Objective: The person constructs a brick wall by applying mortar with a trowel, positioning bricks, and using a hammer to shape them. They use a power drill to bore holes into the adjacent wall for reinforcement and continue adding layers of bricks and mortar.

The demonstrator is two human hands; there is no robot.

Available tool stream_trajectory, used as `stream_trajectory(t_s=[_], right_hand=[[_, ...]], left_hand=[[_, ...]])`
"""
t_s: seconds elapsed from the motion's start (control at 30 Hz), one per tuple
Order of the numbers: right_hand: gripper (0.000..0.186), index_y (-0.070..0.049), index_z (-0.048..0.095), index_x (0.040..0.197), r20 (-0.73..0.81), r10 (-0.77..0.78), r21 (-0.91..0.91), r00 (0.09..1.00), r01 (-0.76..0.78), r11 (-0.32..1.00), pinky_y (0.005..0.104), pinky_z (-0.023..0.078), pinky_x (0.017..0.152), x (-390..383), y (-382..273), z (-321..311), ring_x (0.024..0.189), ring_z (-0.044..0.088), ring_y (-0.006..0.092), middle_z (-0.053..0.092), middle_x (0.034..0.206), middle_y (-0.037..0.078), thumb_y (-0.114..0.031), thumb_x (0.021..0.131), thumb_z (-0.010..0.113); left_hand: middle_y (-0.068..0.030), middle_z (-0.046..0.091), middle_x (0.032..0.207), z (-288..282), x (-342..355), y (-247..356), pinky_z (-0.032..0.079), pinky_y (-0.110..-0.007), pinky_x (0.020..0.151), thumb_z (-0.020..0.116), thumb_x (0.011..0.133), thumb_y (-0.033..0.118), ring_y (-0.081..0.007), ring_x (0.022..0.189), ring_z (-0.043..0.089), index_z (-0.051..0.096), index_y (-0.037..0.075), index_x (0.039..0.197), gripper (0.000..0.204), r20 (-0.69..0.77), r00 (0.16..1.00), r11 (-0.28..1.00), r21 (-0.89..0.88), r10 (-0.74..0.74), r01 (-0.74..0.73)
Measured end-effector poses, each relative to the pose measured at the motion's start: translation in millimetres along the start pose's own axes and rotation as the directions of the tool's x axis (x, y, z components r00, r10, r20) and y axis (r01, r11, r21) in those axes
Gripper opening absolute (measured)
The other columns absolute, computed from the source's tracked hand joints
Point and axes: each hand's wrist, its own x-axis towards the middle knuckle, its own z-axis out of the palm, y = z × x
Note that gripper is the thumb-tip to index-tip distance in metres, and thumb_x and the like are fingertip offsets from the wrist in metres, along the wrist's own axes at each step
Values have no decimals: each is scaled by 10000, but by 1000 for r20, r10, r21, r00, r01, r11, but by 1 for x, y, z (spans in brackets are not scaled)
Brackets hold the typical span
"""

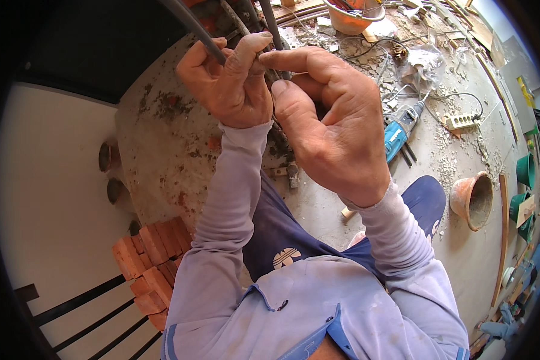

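Several grey pipes [192, 25] come down from the upper edge, with brickwork behind them. My left hand [237, 87] is closed around the lower end of one grey pipe, its thumb and fingertips pointing up. Close beside it is my right hand [336, 123], its bent index finger reaching to the left fingertips and its thumb just below. Whatever the right fingers pinch is too small or hidden to make out. Another grey pipe [271, 24] and a thin, dirty rod [234, 16] run just behind the fingertips.
Orange bricks [156, 246] are stacked at left. On the rubble-strewn floor at right lie a blue power drill [396, 137] and a white power strip [462, 122] with cables. An orange tub [349, 21] stands at the back, a dusty bucket [471, 201] beside my knee.
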Motion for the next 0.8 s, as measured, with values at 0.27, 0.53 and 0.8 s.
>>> stream_trajectory(t_s=[0.27,0.53,0.8], right_hand=[[223,62,629,1066,5,-61,-42,998,61,997,198,436,580,2,2,0,630,538,29,638,676,21,-6,871,547],[210,60,630,1042,-6,-49,-56,999,49,997,193,431,566,6,-2,7,627,548,31,654,681,37,-4,860,546],[213,68,629,1025,109,-164,-101,980,175,979,228,476,594,21,-4,-8,702,627,105,684,776,93,-43,872,532]], left_hand=[[-57,377,1057,3,-1,-2,426,-249,732,749,831,131,-144,846,467,753,129,1024,193,-14,1000,1000,-15,-1,1],[-54,400,1002,4,4,11,436,-250,719,774,770,28,-144,856,502,752,118,1036,282,-41,987,984,-103,-152,147],[-79,469,971,15,10,-17,471,-233,610,611,851,-2,-151,715,562,735,90,1044,247,-133,986,993,80,103,-93]])
